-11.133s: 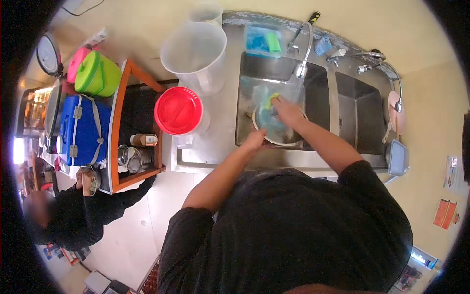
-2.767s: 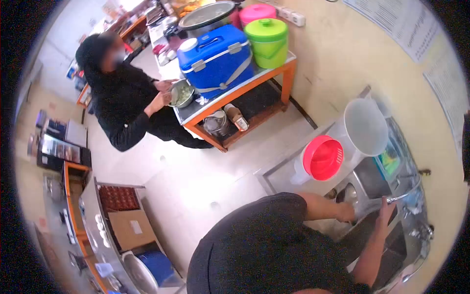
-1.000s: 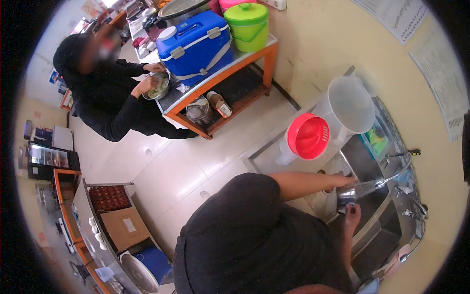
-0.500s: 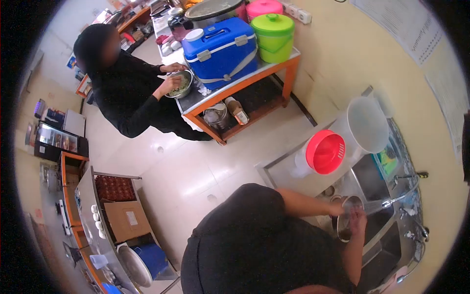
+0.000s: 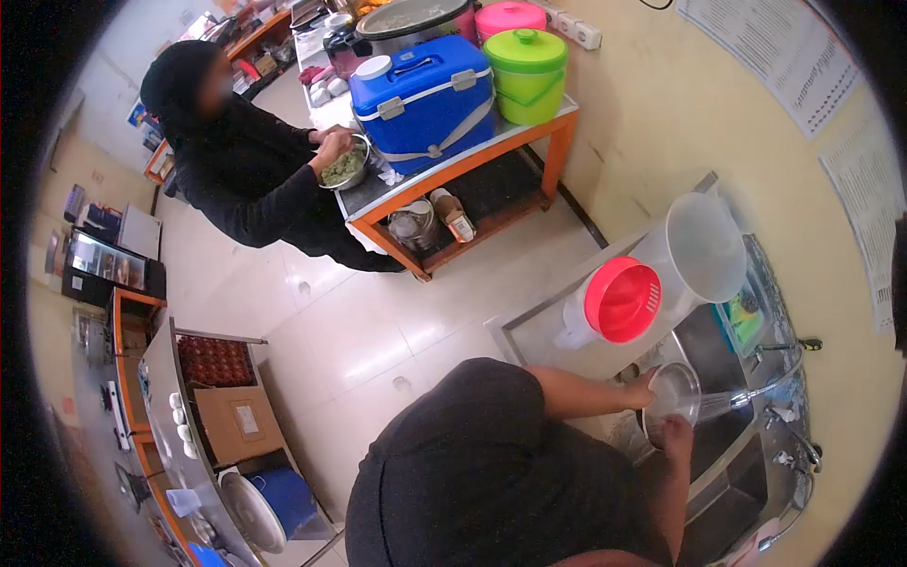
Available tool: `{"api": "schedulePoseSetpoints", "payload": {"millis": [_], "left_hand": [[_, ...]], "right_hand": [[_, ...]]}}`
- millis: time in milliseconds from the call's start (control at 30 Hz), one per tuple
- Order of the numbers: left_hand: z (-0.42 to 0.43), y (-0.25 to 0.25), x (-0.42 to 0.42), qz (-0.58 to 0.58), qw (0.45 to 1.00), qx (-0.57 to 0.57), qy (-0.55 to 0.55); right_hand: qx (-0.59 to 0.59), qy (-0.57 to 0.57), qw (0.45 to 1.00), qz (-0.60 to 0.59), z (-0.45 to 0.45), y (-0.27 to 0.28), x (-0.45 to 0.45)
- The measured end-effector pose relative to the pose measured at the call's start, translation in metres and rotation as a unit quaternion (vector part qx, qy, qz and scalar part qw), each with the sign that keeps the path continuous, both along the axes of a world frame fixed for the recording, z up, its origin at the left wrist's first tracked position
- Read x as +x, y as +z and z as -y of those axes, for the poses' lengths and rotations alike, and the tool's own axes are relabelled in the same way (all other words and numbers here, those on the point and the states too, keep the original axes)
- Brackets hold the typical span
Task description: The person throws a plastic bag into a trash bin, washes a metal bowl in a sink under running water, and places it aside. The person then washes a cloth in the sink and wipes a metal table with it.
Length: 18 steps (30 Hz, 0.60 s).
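Observation:
A round metal bowl is held tilted over the sink, its inside pale and wet. My left hand grips its rim on the far left side. My right hand is closed at the bowl's near edge, its fingers partly hidden. Water sprays from the faucet head into the bowl. Below my hands lies another vessel, mostly covered by my arms and hard to make out.
A red strainer-like container and a large translucent tub stand on the sink counter. A co-worker works over a bowl of green food beside a blue cooler and a green bucket.
The bowl has turned to face the spray more, and its inside shows. My right hand has moved down from inside the bowl to its near edge. The co-worker's hands have drawn together.

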State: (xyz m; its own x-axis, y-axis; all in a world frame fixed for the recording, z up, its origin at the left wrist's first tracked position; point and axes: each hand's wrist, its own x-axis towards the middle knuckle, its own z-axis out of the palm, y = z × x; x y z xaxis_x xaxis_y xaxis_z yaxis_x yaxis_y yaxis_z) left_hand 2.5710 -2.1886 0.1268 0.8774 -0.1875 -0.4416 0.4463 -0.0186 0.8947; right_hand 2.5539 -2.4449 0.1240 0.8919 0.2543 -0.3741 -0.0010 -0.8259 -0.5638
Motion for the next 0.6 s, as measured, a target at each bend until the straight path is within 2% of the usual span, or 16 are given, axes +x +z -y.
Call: {"api": "schedulePoseSetpoints", "payload": {"millis": [33,67,100,133,167,200,233,267,300,333,367,433,467,533,600], "left_hand": [[-0.003,0.008,0.0,-0.029,0.999,-0.026,-0.006],[0.001,0.0,0.001,-0.03,0.999,-0.028,-0.012],[0.009,-0.018,0.005,-0.036,0.998,-0.054,0.0],[0.022,-0.044,0.007,-0.044,0.996,-0.082,0.004],[0.045,-0.098,0.007,-0.036,0.989,-0.139,0.043],[0.046,-0.092,0.012,-0.046,0.992,-0.109,0.031],[0.015,-0.026,0.006,-0.109,0.99,-0.062,-0.062],[0.079,-0.175,0.006,-0.091,0.99,-0.108,0.006],[0.051,-0.112,0.007,-0.105,0.973,-0.194,-0.069],[0.062,-0.113,0.009,-0.101,0.993,-0.034,-0.041],[0.042,-0.047,0.009,-0.046,0.993,-0.005,-0.11],[0.085,-0.145,0.014,-0.105,0.983,-0.051,-0.145],[0.098,-0.171,0.015,-0.146,0.973,-0.059,-0.169],[0.095,-0.157,0.016,-0.195,0.937,-0.205,-0.204],[0.069,-0.06,0.024,-0.352,0.887,-0.263,-0.14]], "right_hand": [[-0.001,-0.003,1.0,-0.001,0.005,0.002,-0.003],[-0.043,-0.058,0.984,0.163,0.011,0.008,-0.008],[-0.088,-0.113,0.936,0.321,0.02,0.013,-0.017],[-0.072,-0.167,0.931,0.315,0.022,0.018,-0.027],[0.138,-0.308,0.928,0.158,0.014,0.023,-0.031],[0.34,-0.434,0.834,0.007,0.016,0.022,-0.034],[0.432,-0.477,0.751,-0.147,0.034,0.013,-0.042],[0.435,-0.511,0.728,-0.136,0.006,0.043,-0.052],[0.401,-0.5,0.756,-0.136,0.035,0.009,-0.062],[0.37,-0.47,0.8,-0.04,0.027,0.008,-0.069],[0.331,-0.463,0.822,0.005,0.03,-0.003,-0.076],[0.254,-0.541,0.8,0.047,-0.024,0.06,-0.076],[0.253,-0.515,0.814,0.089,-0.034,0.065,-0.077],[0.24,-0.498,0.823,0.128,-0.019,0.065,-0.078],[0.391,-0.557,0.733,-0.002,0.006,0.054,-0.09]]}}
